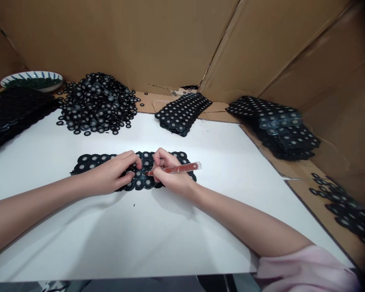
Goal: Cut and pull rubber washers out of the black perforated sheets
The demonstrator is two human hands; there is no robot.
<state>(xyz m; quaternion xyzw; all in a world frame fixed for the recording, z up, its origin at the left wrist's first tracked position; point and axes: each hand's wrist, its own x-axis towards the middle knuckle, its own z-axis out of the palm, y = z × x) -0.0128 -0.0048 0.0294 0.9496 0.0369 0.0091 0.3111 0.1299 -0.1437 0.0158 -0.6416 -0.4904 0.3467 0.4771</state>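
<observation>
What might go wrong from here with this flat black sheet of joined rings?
The slim reddish-brown tool in the right-hand grip points toward the left-hand grip, so a slip might poke its fingertips. Too much force might also mar the black sheet beneath the tip.

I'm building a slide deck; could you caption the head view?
Left hand rests on a strip of black discs while the right hand holds a red-brown tool, tip at the strip.
</observation>
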